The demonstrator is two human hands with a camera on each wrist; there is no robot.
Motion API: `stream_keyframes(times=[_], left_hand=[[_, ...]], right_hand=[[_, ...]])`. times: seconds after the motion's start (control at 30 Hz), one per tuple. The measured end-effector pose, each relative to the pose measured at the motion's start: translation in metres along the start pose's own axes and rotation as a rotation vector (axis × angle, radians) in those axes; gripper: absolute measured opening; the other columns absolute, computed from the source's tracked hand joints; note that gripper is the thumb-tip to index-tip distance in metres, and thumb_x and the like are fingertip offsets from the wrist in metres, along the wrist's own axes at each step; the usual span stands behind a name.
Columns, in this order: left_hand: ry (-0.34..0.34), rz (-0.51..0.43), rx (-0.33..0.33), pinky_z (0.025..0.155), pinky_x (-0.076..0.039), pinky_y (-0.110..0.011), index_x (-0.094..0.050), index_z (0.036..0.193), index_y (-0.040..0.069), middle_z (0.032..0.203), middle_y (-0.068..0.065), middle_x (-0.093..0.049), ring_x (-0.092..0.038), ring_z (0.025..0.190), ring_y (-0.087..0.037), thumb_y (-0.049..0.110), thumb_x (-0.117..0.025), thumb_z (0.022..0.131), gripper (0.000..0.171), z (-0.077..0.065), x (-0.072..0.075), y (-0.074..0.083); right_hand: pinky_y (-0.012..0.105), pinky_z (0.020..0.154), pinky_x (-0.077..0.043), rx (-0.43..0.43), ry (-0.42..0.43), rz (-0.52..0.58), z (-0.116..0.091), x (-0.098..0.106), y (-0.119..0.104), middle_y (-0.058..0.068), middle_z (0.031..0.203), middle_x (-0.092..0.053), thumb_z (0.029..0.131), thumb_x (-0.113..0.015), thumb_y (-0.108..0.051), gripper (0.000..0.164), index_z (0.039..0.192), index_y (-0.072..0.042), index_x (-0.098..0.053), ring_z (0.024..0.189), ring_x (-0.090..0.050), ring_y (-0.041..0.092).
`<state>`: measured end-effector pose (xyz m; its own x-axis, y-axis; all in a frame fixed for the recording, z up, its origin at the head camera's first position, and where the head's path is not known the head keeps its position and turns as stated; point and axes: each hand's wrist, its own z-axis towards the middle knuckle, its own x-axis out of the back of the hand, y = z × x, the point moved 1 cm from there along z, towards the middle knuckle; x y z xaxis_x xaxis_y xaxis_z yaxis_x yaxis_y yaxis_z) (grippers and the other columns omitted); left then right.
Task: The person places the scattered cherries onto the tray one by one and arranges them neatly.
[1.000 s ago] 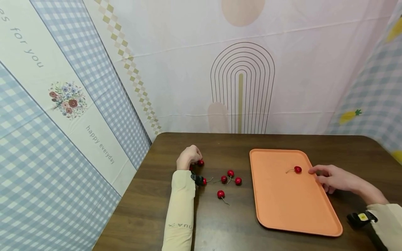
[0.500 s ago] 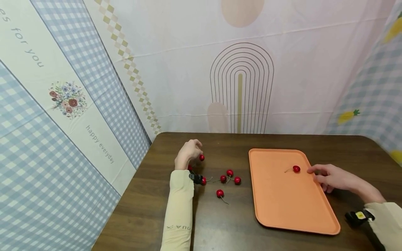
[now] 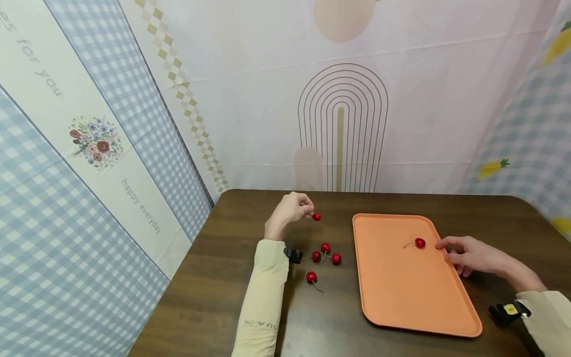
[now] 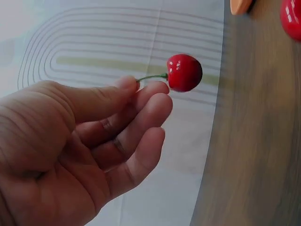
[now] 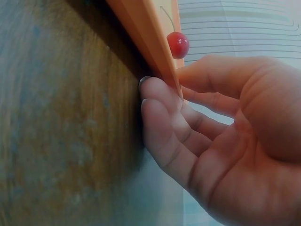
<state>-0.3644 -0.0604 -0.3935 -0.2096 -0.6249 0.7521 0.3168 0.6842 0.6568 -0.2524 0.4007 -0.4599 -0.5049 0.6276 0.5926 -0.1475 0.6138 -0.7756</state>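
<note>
My left hand (image 3: pixel 292 207) is raised over the back of the table, pinching a red cherry (image 4: pixel 184 73) by its green stem between thumb and forefinger. The cherry hangs clear of the table, beyond the fingertips. At the right, my right hand (image 3: pixel 479 255) holds the right rim of an orange tray (image 3: pixel 401 297). In the right wrist view the thumb lies over the rim while other fingers curl along its outer side. One cherry (image 3: pixel 420 243) with its stem lies in the tray near that hand.
Between the left forearm and the tray, a cluster of cherries (image 3: pixel 325 247) lies on the brown wooden table (image 3: pixel 205 297). Another cherry (image 3: pixel 311 277) lies alone nearer the front. A printed cloth (image 3: pixel 250 124) hangs behind the table.
My left hand has lifted a cherry off the table and carried it to the right. The right hand stays at the tray's rim.
</note>
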Motion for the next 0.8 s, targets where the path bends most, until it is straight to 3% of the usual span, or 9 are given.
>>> stream_keyframes(times=[0.17, 0.33, 0.63, 0.8], left_hand=[[-0.056, 0.039, -0.029, 0.065, -0.050, -0.023, -0.072, 0.092, 0.011, 0.087, -0.005, -0.075, -0.072, 0.087, -0.023, 0.023, -0.063, 0.096, 0.015, 0.007, -0.009, 0.014], [-0.083, 0.022, -0.078, 0.064, -0.050, -0.021, -0.074, 0.093, 0.011, 0.086, -0.004, -0.075, -0.072, 0.085, -0.023, 0.023, -0.064, 0.096, 0.016, 0.014, -0.020, 0.030], [-0.141, -0.022, -0.083, 0.063, -0.049, -0.019, -0.074, 0.090, 0.009, 0.083, -0.003, -0.075, -0.073, 0.088, -0.026, 0.019, -0.065, 0.095, 0.014, 0.025, -0.040, 0.053], [-0.149, -0.044, -0.086, 0.062, -0.051, -0.018, -0.075, 0.088, 0.011, 0.083, -0.004, -0.075, -0.073, 0.077, -0.016, 0.019, -0.065, 0.095, 0.014, 0.025, -0.054, 0.067]], right_hand=[[0.033, 0.054, -0.054, 0.012, 0.002, -0.005, 0.001, -0.001, -0.001, 0.005, 0.077, -0.057, 0.101, -0.050, -0.009, 0.039, 0.132, 0.015, -0.044, 0.061, -0.059, 0.014], [0.033, 0.054, -0.054, 0.012, 0.007, -0.021, 0.000, 0.000, -0.001, 0.004, 0.076, -0.057, 0.101, -0.051, -0.009, 0.039, 0.131, 0.015, -0.045, 0.061, -0.059, 0.013], [0.034, 0.054, -0.054, 0.020, -0.008, -0.003, 0.001, 0.001, 0.002, 0.004, 0.077, -0.057, 0.101, -0.050, -0.009, 0.039, 0.131, 0.016, -0.043, 0.061, -0.059, 0.014], [0.033, 0.053, -0.054, 0.039, -0.015, 0.003, 0.002, -0.003, 0.003, 0.004, 0.077, -0.057, 0.101, -0.049, -0.008, 0.038, 0.130, 0.017, -0.044, 0.061, -0.059, 0.013]])
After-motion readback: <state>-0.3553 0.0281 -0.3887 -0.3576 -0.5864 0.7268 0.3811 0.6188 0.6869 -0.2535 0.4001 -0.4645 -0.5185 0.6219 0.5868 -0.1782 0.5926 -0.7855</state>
